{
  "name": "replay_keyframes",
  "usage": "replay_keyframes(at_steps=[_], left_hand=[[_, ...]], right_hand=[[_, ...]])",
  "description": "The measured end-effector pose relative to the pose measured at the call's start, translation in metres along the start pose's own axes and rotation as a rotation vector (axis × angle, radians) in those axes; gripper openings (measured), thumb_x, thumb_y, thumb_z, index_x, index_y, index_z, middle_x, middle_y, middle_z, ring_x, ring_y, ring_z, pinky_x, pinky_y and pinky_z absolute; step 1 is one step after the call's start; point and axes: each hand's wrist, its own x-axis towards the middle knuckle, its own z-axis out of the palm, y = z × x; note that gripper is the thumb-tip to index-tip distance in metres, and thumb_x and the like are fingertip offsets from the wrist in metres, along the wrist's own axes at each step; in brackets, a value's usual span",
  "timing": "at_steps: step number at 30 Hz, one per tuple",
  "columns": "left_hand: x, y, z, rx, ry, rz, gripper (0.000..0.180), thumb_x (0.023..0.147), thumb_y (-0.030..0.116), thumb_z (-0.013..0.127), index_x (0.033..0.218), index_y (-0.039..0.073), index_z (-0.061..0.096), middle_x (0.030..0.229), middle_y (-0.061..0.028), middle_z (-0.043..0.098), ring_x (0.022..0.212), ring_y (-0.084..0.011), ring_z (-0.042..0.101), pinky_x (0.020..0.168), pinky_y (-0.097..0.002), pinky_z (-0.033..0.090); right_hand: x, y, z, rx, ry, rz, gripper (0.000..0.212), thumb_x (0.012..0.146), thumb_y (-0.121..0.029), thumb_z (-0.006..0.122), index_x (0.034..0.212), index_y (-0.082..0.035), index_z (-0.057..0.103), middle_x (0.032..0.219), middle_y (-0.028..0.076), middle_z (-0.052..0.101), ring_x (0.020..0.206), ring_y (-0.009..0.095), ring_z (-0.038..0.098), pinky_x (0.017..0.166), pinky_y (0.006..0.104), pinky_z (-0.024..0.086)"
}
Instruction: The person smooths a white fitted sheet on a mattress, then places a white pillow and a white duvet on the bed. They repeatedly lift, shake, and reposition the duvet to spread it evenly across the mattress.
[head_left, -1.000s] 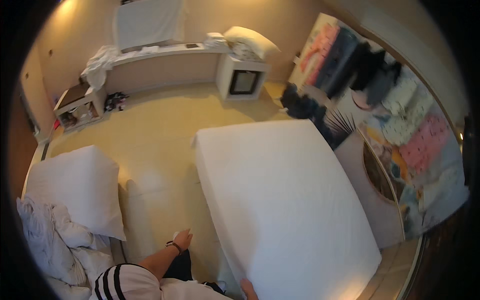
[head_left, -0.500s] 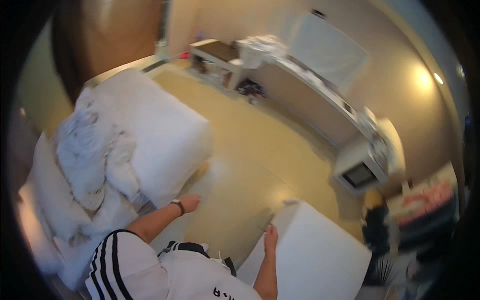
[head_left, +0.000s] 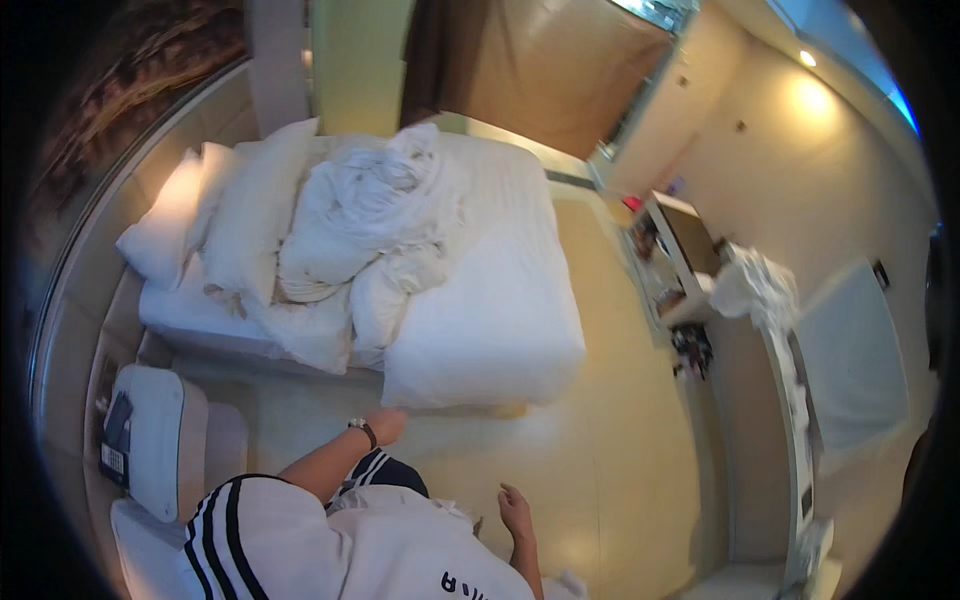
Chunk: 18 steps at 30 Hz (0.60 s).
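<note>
My left hand (head_left: pixel 388 427), with a watch (head_left: pixel 362 431) on its wrist, hangs over the floor just short of a bed's (head_left: pixel 490 330) near edge. Its fingers are turned away from view, and I see nothing held. Lower and to the right, my right hand (head_left: pixel 515 510) is loosely open above the floor, holding nothing. White sheeting covers the bed. A bunched white duvet (head_left: pixel 365 205) lies in its middle, beside white pillows (head_left: pixel 262 215) toward the padded headboard (head_left: pixel 215 125).
At the left stands a white bedside table (head_left: pixel 155 440) with a dark telephone (head_left: pixel 118 440) on it. Along the right wall runs a long narrow desk (head_left: pixel 775 400), white cloth (head_left: pixel 757 285) heaped at its far end. Tan floor (head_left: pixel 630 440) stretches between bed and desk.
My view has swung left, bringing the whole bed and the bedside table in. The white surface beside my right hand and the microwave have left view. Both hands stay low before me.
</note>
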Motion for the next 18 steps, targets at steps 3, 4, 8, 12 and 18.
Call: replay_keyframes(at_steps=[3,4,8,12,18], left_hand=[[-0.022,-0.004,-0.002,-0.1,0.223,-0.041,0.02,0.081,0.017,0.046,0.095,0.006,0.055,0.087,-0.0202,0.06,0.082,-0.0385,0.056,0.071,-0.0477,0.044],[-0.03,-0.007,-0.002,-0.117,0.286,-0.03,0.02,0.081,0.017,0.046,0.095,0.006,0.055,0.087,-0.0204,0.06,0.082,-0.0386,0.056,0.072,-0.0476,0.043],[-0.059,-0.033,-0.001,-0.167,0.29,-0.17,0.022,0.081,0.017,0.045,0.097,0.006,0.056,0.088,-0.0214,0.059,0.084,-0.0383,0.055,0.073,-0.0471,0.043],[-0.051,-0.066,-0.026,-0.187,0.204,-0.369,0.022,0.081,0.019,0.047,0.092,0.004,0.058,0.093,-0.0191,0.059,0.088,-0.0375,0.055,0.074,-0.0472,0.043],[0.023,-0.114,-0.074,-0.311,0.206,-0.431,0.029,0.082,0.022,0.05,0.103,0.003,0.058,0.101,-0.0196,0.058,0.092,-0.0358,0.055,0.081,-0.0417,0.044]], right_hand=[[0.053,0.008,-0.02,-0.062,-0.093,-0.094,0.032,0.085,-0.019,0.05,0.114,-0.004,0.054,0.087,0.015,0.064,0.082,0.021,0.062,0.073,0.0307,0.048],[0.074,0.014,-0.025,-0.109,-0.169,-0.088,0.032,0.085,-0.018,0.05,0.113,-0.004,0.055,0.086,0.015,0.063,0.081,0.019,0.062,0.071,0.0299,0.048],[0.138,-0.003,-0.024,-0.12,-0.209,-0.188,0.031,0.084,-0.016,0.05,0.111,-0.001,0.055,0.087,0.013,0.063,0.078,0.017,0.061,0.07,0.0288,0.048],[0.18,-0.059,0.003,0.223,-0.189,0.006,0.031,0.083,-0.013,0.05,0.11,0.0,0.055,0.09,0.013,0.062,0.078,0.017,0.06,0.07,0.0286,0.048],[0.232,-0.177,0.082,0.099,-0.375,-0.032,0.034,0.085,-0.023,0.049,0.113,-0.003,0.054,0.109,0.017,0.058,0.101,0.028,0.055,0.086,0.036,0.042]])
